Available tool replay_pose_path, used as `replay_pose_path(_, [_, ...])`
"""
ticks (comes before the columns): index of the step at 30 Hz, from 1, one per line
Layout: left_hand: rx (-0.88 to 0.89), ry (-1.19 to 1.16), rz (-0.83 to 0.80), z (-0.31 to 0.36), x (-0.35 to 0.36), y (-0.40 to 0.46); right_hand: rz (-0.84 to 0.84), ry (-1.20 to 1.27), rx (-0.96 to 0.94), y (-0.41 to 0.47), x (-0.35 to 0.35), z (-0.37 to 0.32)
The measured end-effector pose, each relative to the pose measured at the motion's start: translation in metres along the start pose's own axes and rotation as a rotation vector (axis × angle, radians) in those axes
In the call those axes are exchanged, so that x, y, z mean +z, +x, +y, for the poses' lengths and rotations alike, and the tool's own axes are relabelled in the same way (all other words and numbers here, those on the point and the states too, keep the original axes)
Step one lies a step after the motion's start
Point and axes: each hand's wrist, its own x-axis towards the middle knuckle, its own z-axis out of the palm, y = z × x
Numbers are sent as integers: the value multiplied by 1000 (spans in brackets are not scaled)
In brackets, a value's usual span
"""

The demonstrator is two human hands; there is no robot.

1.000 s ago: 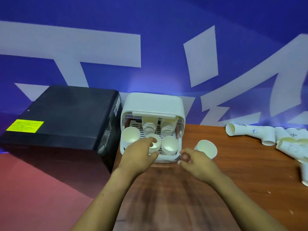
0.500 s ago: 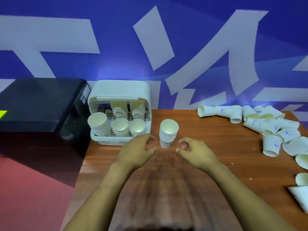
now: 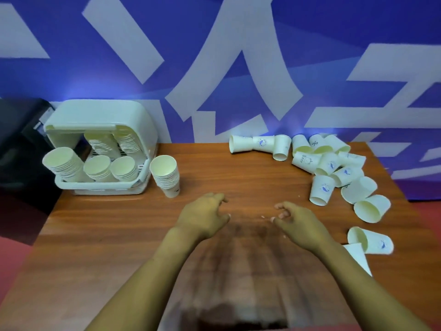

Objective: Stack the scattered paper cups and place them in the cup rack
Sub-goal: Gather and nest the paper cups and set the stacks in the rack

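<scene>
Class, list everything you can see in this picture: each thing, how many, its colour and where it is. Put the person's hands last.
cup rack: one, white, table's back left, lid raised
stacks in rack: five, white
stack: one, white, upright just right of rack
loose cups: many, white, some with blue prints, scattered right, mostly tipped
table: one, brown wood
black box: one, far left
wall: blue with white shapes
left hand: empty, above table
right hand: empty, above table

Office or event refreshment corner — a wooden table (image 3: pixel 238 168) set against a blue wall graphic (image 3: pixel 214 56) with large white characters, bearing a white cup rack (image 3: pixel 100 115) and disposable paper cups (image 3: pixel 334 168).
</scene>
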Motion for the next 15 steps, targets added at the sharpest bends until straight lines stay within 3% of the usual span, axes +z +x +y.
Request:
replay_pose_path(6, [7,-33,-152,25,37,30,31,-20,77,-7,-20,38])
replay_pose_path(15, [-21,-65,-276,115,104,57,71,-34,125,0,-74,142])
